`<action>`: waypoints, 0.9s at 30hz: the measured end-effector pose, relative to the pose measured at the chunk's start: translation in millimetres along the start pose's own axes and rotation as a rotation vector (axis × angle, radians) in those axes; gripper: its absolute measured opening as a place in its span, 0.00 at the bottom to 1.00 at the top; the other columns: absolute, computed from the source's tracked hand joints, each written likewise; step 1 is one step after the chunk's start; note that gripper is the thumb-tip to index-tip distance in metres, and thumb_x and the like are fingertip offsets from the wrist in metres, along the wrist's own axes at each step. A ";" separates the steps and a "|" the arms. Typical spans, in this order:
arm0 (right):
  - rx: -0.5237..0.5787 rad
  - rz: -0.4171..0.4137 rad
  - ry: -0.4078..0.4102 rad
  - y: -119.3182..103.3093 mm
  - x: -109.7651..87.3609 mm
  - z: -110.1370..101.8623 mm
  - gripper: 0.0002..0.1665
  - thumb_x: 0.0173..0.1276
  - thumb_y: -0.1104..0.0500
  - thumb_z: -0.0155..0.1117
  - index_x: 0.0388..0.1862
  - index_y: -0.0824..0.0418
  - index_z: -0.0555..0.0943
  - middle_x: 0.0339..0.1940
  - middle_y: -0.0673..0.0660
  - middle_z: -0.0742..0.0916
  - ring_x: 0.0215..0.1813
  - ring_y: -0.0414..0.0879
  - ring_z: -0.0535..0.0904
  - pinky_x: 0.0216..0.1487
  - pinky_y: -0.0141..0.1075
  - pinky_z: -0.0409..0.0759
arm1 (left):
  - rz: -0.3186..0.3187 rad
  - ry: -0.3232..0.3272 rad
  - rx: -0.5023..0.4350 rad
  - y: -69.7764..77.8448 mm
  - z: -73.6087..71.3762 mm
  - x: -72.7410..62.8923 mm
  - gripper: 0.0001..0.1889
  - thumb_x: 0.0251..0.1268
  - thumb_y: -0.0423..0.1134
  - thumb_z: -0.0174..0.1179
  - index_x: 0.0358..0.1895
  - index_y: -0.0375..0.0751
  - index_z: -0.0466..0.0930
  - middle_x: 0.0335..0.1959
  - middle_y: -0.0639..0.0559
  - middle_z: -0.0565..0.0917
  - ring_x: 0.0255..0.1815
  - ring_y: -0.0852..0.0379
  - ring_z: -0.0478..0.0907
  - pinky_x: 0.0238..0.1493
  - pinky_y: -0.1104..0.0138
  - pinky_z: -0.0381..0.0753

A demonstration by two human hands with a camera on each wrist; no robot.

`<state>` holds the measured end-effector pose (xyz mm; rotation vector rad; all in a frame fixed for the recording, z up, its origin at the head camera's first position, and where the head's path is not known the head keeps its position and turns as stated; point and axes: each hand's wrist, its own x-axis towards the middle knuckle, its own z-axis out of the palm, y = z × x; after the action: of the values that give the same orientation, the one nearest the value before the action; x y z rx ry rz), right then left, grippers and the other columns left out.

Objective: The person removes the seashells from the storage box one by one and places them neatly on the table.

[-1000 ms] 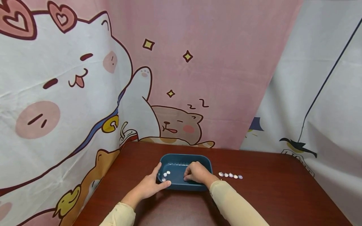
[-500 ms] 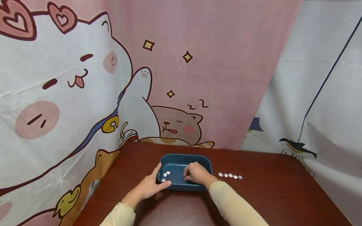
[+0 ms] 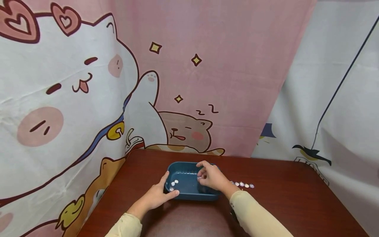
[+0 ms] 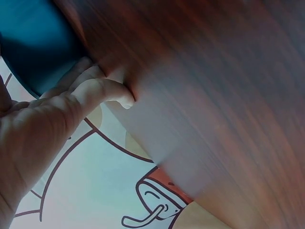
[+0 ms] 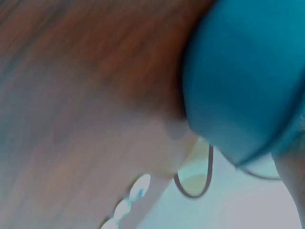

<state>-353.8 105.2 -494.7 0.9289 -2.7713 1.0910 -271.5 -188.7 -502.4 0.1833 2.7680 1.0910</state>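
A blue rectangular tray sits on the table, with several small white shells inside at its left end. My left hand rests against the tray's left front corner, thumb along the front rim and fingers spread at the left side. In the left wrist view, the fingers of that hand extend beside the tray, touching the tabletop. Above the tray's right half, my right hand pinches a small pale purplish shell between thumb and fingers. The right wrist view catches only an edge of this hand.
A row of several shells lies on the brown table right of the tray, partly behind my right wrist. The row's shells also appear in the right wrist view. A cartoon-printed curtain hangs behind the table.
My right hand has lifted from the tray's floor and moved up and slightly right, a shell now visible in its fingers. My left hand and the tray stay in place.
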 end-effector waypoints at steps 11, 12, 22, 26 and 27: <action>-0.050 0.183 0.261 81.3 -79.2 -108.9 0.29 0.67 0.62 0.78 0.64 0.65 0.78 0.40 0.52 0.92 0.39 0.36 0.86 0.40 0.30 0.84 | 0.020 0.008 0.007 1.7 0.9 0.5 0.57 0.66 0.67 0.69 0.89 0.46 0.47 0.76 0.27 0.74 0.70 0.29 0.78 0.70 0.32 0.74; -0.059 0.225 0.263 92.9 -88.2 -117.6 0.29 0.67 0.61 0.78 0.64 0.66 0.78 0.40 0.53 0.93 0.40 0.37 0.87 0.40 0.30 0.83 | 0.018 0.008 0.007 1.0 0.7 0.6 0.57 0.66 0.67 0.69 0.89 0.46 0.47 0.76 0.27 0.74 0.70 0.29 0.78 0.70 0.32 0.74; -0.024 0.394 0.135 156.6 -146.7 -135.4 0.34 0.67 0.59 0.79 0.67 0.72 0.77 0.43 0.57 0.92 0.40 0.37 0.85 0.38 0.31 0.82 | 0.004 0.002 -0.003 -0.7 0.1 1.6 0.58 0.66 0.69 0.68 0.89 0.48 0.46 0.77 0.29 0.73 0.71 0.31 0.79 0.71 0.31 0.73; -0.016 0.388 0.119 160.3 -145.7 -124.8 0.33 0.66 0.61 0.79 0.66 0.71 0.78 0.42 0.55 0.91 0.39 0.37 0.83 0.38 0.31 0.80 | -0.001 -0.006 -0.004 0.6 0.2 0.1 0.57 0.67 0.68 0.67 0.89 0.48 0.46 0.78 0.29 0.72 0.71 0.31 0.78 0.71 0.31 0.73; -0.013 0.397 0.118 160.6 -145.2 -122.2 0.33 0.65 0.61 0.80 0.65 0.70 0.78 0.41 0.54 0.91 0.39 0.37 0.83 0.38 0.31 0.80 | 0.001 -0.007 -0.004 1.1 0.1 -0.3 0.57 0.67 0.68 0.67 0.89 0.48 0.46 0.77 0.29 0.72 0.71 0.30 0.78 0.71 0.31 0.73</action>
<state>-343.6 350.4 -534.2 0.3022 -2.9279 1.1215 -271.1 -187.8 -501.7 0.1870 2.7595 1.0946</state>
